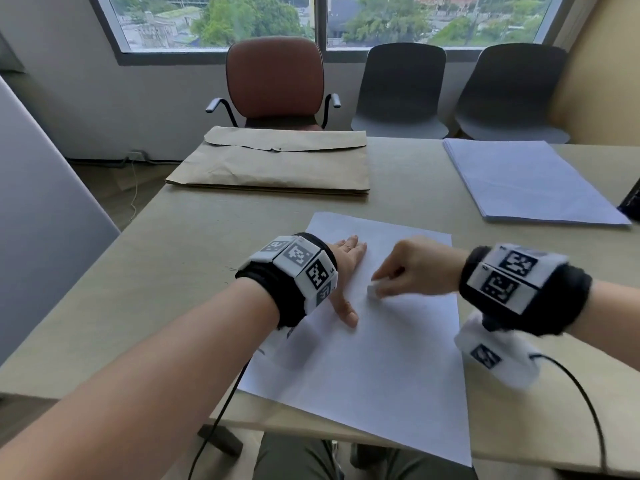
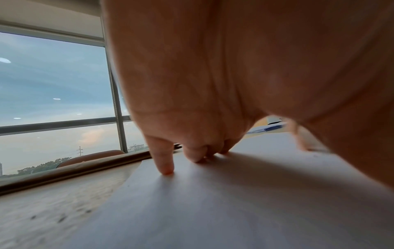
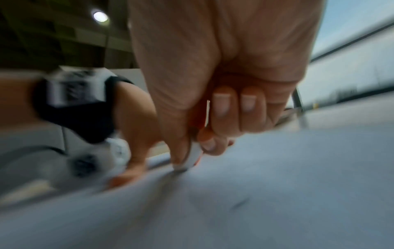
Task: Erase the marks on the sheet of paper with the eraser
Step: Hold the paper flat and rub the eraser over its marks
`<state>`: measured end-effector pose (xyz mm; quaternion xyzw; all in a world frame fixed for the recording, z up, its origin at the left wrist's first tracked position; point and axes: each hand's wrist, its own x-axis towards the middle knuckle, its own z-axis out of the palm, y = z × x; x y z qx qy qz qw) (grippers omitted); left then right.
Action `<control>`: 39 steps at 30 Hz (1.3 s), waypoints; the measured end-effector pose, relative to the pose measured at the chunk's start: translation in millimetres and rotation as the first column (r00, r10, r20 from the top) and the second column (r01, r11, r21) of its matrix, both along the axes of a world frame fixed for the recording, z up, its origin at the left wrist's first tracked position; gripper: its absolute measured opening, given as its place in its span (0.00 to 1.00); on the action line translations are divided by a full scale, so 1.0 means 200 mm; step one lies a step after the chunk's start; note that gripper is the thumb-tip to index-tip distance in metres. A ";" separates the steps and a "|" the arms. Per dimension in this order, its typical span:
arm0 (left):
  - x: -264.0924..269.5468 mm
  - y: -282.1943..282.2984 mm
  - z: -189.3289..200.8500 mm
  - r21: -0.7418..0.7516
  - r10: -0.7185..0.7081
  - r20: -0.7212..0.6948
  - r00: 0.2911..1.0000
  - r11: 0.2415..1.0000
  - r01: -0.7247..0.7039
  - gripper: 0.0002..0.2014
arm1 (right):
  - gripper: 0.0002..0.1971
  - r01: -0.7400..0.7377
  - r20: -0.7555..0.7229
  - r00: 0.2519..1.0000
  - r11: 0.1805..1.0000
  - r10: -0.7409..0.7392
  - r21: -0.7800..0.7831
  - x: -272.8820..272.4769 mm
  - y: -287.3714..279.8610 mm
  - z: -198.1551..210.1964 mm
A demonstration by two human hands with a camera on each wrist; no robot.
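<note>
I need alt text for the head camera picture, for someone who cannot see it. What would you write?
A right hand pinches a small white eraser against a sheet of paper on a table, while the left hand lies flat on the sheet. Beyond lie a brown envelope and a paper stack.

Wide grey-framed window (image 1: 322,22) across frame top, daylight, trees and roofs outside. Below it: brown padded armchair (image 1: 275,81) at centre, two dark grey plastic chairs (image 1: 403,88) at upper right. Beige tabletop (image 1: 173,271) fills lower frame.

Right hand (image 3: 215,87) motion-blurred, eraser (image 3: 192,158) mostly hidden by its fingers; marks on sheet (image 1: 381,358) indiscernible.
</note>
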<state>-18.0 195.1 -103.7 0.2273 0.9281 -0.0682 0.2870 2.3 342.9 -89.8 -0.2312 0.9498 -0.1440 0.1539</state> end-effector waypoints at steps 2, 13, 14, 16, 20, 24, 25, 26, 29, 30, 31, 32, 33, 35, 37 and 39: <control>0.00 0.00 0.00 0.005 0.000 -0.007 1.000 1.000 0.000 0.64 | 0.11 0.065 -0.043 0.997 0.997 -0.067 -0.046 -0.07 0.01 -0.01; 0.00 0.01 0.01 -0.006 0.013 0.011 1.000 1.000 -0.013 0.63 | 0.13 0.061 -0.047 0.997 0.998 -0.062 -0.030 -0.06 0.03 0.00; 0.01 0.01 0.01 -0.002 0.015 0.011 1.000 1.000 -0.015 0.63 | 0.12 0.078 -0.083 0.993 0.996 -0.081 -0.046 -0.09 0.03 -0.01; 0.01 0.01 0.01 -0.001 0.017 0.006 1.000 1.000 -0.017 0.63 | 0.12 0.062 -0.104 0.992 0.997 -0.067 -0.047 -0.06 0.02 -0.02; 0.01 0.01 0.02 0.001 0.024 0.028 0.999 1.000 -0.024 0.63 | 0.10 -0.042 0.081 0.996 0.997 0.047 -0.061 0.07 0.04 -0.02; 0.01 0.02 0.02 -0.008 0.019 0.010 1.000 1.000 -0.019 0.63 | 0.13 0.037 0.003 0.999 0.999 -0.037 -0.031 -0.06 0.03 0.01; 0.01 0.02 0.02 -0.004 0.019 0.007 1.000 1.000 -0.019 0.62 | 0.13 0.069 -0.036 0.997 0.996 -0.071 -0.049 -0.09 0.03 0.00; 0.01 0.01 0.02 0.001 0.019 0.005 1.000 1.000 -0.019 0.62 | 0.14 0.089 -0.066 0.993 0.994 -0.093 -0.064 -0.11 0.03 -0.01; 0.02 0.01 0.02 0.033 0.026 -0.017 1.000 0.999 -0.025 0.58 | 0.12 0.049 -0.123 0.991 0.997 -0.055 -0.056 -0.06 0.04 -0.05; 0.03 0.02 0.01 0.051 0.042 -0.022 0.999 0.998 -0.041 0.56 | 0.12 0.030 -0.104 0.994 0.998 -0.036 -0.061 -0.03 0.04 -0.06; 0.04 0.02 0.00 0.063 0.057 -0.026 0.998 0.996 -0.055 0.55 | 0.11 0.020 -0.059 0.998 0.997 -0.024 -0.072 0.01 0.05 -0.06; 0.04 0.03 0.00 0.061 0.060 -0.027 0.998 0.996 -0.059 0.55 | 0.10 0.010 -0.002 1.000 0.997 -0.010 -0.081 0.03 0.06 -0.05; 0.04 0.03 -0.01 0.047 0.053 -0.028 0.998 0.998 -0.051 0.57 | 0.10 -0.001 0.059 0.998 0.997 0.006 -0.083 0.04 0.07 -0.04; 0.04 0.04 0.00 0.012 0.027 -0.022 0.999 1.000 -0.026 0.58 | 0.11 -0.003 0.147 0.989 0.998 0.013 -0.069 0.01 0.08 -0.02; 0.04 0.05 0.01 -0.004 0.017 -0.018 1.000 1.000 -0.017 0.58 | 0.13 0.029 0.123 0.992 0.999 -0.024 -0.039 -0.05 0.08 -0.01; 0.05 0.05 0.01 0.002 0.012 -0.026 1.000 1.000 -0.011 0.57 | 0.14 0.071 0.040 0.997 0.997 -0.070 -0.040 -0.10 0.06 -0.01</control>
